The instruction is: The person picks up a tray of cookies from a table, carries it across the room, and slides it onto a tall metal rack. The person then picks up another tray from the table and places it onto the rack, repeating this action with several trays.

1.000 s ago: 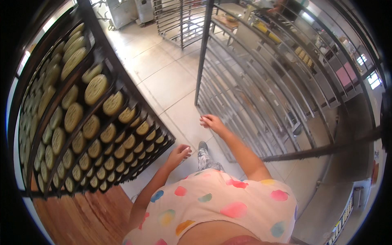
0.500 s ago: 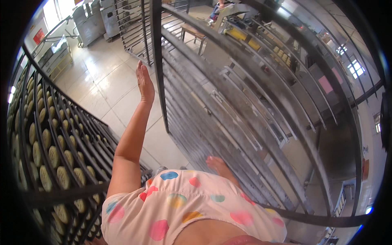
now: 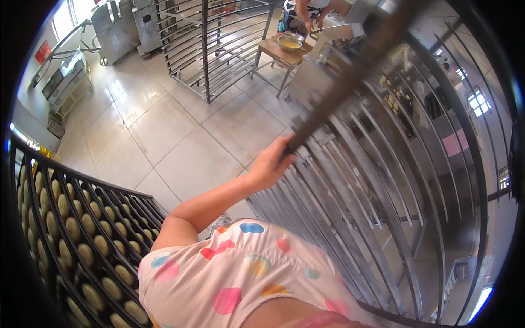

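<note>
My left hand (image 3: 272, 162) is closed around the dark upright post (image 3: 342, 98) of a tall metal rack, with my left arm stretched forward from the lower middle. This rack (image 3: 355, 180) has many grey horizontal runners, and no trays show on the ones near me. My right hand is out of sight, hidden past my body and the rack. Close on my left stands a second dark rack (image 3: 82, 187), with several rows of round, pale flat dough pieces (image 3: 86, 254) on its shelves.
Farther ahead stands another rack (image 3: 205, 54) on the tiled floor (image 3: 158, 126). Beside it, a wooden table (image 3: 273, 50) carries a metal bowl of yellow liquid (image 3: 290, 44). A co-worker's hands (image 3: 313, 25) are behind that table. Steel equipment (image 3: 113, 34) stands at the far left.
My left hand has moved right and closed on the rack's post. The post now leans to the right in view. My right hand has left the picture, and the co-worker and bowl have become visible.
</note>
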The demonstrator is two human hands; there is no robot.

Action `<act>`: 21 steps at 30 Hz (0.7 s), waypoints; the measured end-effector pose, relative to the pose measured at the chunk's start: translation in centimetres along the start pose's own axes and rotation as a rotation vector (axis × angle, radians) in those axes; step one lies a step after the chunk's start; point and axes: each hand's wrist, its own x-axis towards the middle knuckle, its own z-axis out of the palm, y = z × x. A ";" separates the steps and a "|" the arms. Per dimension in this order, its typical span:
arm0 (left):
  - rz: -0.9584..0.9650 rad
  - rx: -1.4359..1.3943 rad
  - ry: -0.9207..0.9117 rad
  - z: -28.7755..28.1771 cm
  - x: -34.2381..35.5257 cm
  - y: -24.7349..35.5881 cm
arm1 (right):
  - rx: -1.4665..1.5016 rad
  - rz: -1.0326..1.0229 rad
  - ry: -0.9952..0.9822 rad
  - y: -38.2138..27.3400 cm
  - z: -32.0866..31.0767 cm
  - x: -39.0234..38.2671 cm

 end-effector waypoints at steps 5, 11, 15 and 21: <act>0.186 0.039 -0.437 -3.5 6.2 -3.5 | -0.093 0.002 0.164 -3.6 6.2 3.5; 0.386 -0.073 -0.786 -4.2 14.0 -6.9 | -0.186 0.050 0.318 -5.9 12.2 8.0; 0.553 -0.112 -0.992 -4.2 18.1 -9.3 | -0.254 0.080 0.388 -7.3 16.0 12.0; 0.762 -0.366 -1.160 -5.2 25.0 -13.9 | -0.336 0.185 0.448 -9.9 21.0 15.1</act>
